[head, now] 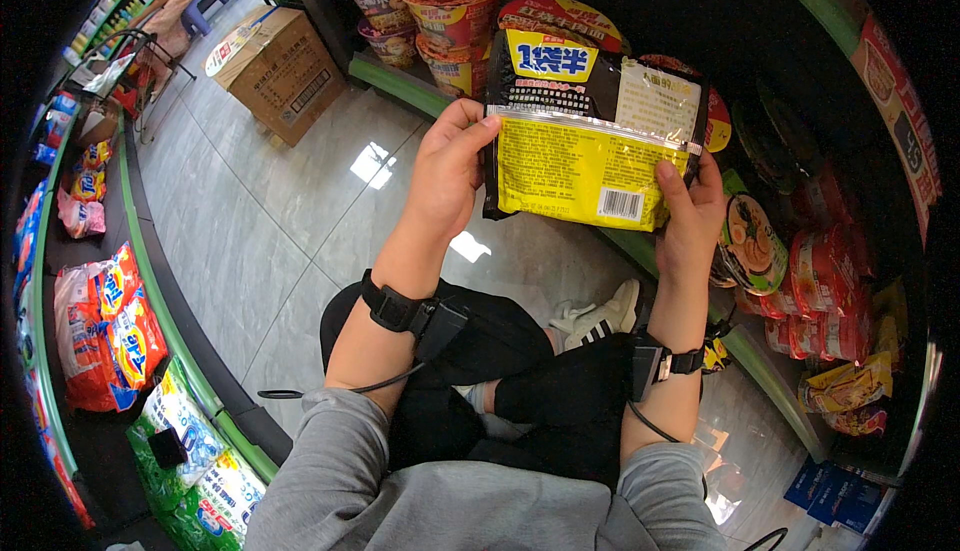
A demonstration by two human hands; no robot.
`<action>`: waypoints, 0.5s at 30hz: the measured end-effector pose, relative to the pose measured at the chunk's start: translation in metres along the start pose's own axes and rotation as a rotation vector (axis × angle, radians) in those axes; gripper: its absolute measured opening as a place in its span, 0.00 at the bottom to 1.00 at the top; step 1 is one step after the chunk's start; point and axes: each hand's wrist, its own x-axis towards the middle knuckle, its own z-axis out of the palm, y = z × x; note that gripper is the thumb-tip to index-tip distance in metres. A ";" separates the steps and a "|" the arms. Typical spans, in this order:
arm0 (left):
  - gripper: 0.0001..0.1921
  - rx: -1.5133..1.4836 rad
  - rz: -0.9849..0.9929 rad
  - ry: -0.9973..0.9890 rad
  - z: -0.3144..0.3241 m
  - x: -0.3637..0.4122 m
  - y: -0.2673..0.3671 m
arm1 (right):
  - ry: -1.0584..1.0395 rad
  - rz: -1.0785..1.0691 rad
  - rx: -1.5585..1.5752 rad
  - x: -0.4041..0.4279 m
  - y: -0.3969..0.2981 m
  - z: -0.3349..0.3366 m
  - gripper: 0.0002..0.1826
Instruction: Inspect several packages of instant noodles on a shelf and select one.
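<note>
A black and yellow instant noodle packet (577, 176) is held up in front of the lower shelf, its printed back and barcode facing me. My left hand (456, 165) grips its left edge, thumb on the front near the silver seam. My right hand (691, 198) pinches the right edge, thumb on the yellow part. Fingers behind the packet are hidden. Just beyond it, stacked instant noodle cups (452, 15) stand on the shelf, and a cup with a red lid (559, 17) is partly covered by the packet.
The green shelf edge (405, 86) runs diagonally past the packet. Red noodle tubs (821, 273) and yellow packets (847, 386) lie at right. A cardboard box (281, 75) stands on the tiled floor. Detergent bags (124, 326) fill the left shelf. A person (169, 3) sits at the upper left.
</note>
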 end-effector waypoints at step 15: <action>0.04 0.009 -0.020 0.005 -0.005 0.001 -0.002 | -0.023 0.015 0.020 0.001 0.001 -0.001 0.28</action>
